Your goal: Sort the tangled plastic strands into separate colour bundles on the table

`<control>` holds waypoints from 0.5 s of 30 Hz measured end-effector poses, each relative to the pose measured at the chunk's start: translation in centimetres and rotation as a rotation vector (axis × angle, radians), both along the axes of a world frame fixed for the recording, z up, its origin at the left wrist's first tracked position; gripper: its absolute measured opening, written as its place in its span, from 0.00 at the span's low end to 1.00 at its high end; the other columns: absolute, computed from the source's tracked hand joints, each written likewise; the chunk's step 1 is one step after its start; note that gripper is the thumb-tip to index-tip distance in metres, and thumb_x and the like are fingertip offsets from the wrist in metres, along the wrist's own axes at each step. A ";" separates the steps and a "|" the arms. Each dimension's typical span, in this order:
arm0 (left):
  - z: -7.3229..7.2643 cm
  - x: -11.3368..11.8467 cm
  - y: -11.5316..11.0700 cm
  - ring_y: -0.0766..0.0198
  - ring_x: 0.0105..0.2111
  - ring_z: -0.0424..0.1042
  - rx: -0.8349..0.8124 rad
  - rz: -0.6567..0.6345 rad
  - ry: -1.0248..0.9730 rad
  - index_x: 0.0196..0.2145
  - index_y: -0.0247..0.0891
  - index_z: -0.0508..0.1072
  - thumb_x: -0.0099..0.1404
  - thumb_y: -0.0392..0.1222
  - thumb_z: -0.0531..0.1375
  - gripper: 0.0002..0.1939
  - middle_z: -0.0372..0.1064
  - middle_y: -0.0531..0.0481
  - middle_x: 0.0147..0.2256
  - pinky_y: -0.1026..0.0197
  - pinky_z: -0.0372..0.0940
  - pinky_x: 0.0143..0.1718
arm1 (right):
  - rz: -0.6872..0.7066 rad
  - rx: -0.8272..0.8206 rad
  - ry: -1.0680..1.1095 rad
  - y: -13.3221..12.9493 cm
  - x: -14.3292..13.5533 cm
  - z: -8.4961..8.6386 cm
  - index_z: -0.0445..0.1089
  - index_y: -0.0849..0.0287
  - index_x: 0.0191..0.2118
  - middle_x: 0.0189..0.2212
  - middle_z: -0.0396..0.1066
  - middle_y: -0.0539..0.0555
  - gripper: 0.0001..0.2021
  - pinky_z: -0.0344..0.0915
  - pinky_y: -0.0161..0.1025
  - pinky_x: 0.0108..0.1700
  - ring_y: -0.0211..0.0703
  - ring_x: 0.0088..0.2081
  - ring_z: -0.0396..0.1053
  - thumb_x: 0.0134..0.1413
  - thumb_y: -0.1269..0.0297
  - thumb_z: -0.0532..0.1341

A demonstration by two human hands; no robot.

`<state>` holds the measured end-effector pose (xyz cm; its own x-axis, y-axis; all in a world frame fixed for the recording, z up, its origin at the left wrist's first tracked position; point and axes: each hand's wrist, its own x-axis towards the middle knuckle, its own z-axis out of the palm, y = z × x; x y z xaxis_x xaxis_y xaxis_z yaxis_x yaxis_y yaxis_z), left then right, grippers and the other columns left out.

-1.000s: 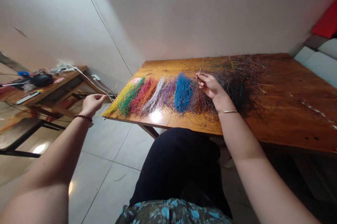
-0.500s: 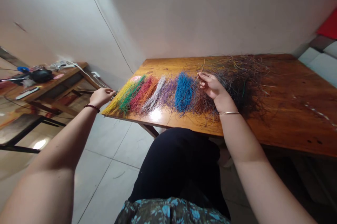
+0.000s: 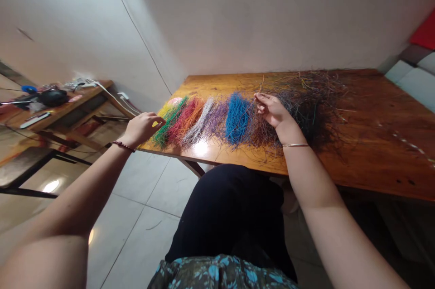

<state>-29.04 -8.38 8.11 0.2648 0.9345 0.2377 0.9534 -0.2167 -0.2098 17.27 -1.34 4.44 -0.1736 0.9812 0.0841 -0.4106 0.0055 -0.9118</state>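
Note:
My right hand [image 3: 270, 108] is closed in a pinch on a few thin wires [image 3: 262, 84], tan or orange, whose ends stick up above the fingertips. It hovers by the brown wires [image 3: 261, 131] and the dark tangled heap. My left hand [image 3: 144, 127] is over the left end of the row, above the yellow wires [image 3: 164, 108] and beside the green wires [image 3: 163, 134]. Its thumb and finger meet in a ring; anything between them is too small to make out. Red [image 3: 180, 127], orange, white [image 3: 200, 123], purple and blue wire bundles [image 3: 237, 119] lie between my hands.
The wooden table [image 3: 367, 144] stands against a wall. A mixed wire heap [image 3: 312, 94] spreads at its back right. White boxes [image 3: 413, 83] stand at far right. On the left are another table [image 3: 50, 121] with a cable and tools, and a stool [image 3: 27, 166].
My left hand has moved right, from beside the table's left end to over the yellow wires near the green ones. My right hand has stayed almost still with its wires.

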 end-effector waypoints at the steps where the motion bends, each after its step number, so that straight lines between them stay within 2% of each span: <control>1: -0.2 0.2 0.1 0.59 0.41 0.68 0.001 -0.012 0.022 0.40 0.47 0.78 0.68 0.53 0.53 0.16 0.73 0.50 0.42 0.63 0.55 0.30 | 0.001 -0.004 0.003 0.0 0.0 0.0 0.73 0.57 0.32 0.28 0.69 0.46 0.14 0.52 0.27 0.19 0.25 0.19 0.54 0.40 0.58 0.72; 8: -1.0 0.4 1.2 0.53 0.43 0.68 -0.070 -0.029 0.054 0.39 0.48 0.79 0.67 0.49 0.51 0.17 0.73 0.45 0.41 0.59 0.58 0.32 | -0.007 -0.012 -0.019 -0.2 -0.1 0.3 0.72 0.57 0.32 0.28 0.69 0.46 0.13 0.52 0.28 0.19 0.25 0.19 0.53 0.42 0.58 0.72; 15: -0.5 1.3 0.5 0.53 0.44 0.67 -0.034 0.020 0.026 0.38 0.48 0.78 0.67 0.50 0.51 0.16 0.72 0.44 0.42 0.59 0.58 0.33 | -0.020 -0.007 -0.027 -0.4 0.0 0.5 0.71 0.56 0.33 0.29 0.69 0.46 0.12 0.52 0.28 0.19 0.25 0.19 0.54 0.45 0.59 0.71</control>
<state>-27.75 -7.91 7.57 0.2516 0.9471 0.1993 0.9519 -0.2049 -0.2280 17.27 -1.69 4.91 -0.1563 0.9850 0.0731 -0.3860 0.0072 -0.9225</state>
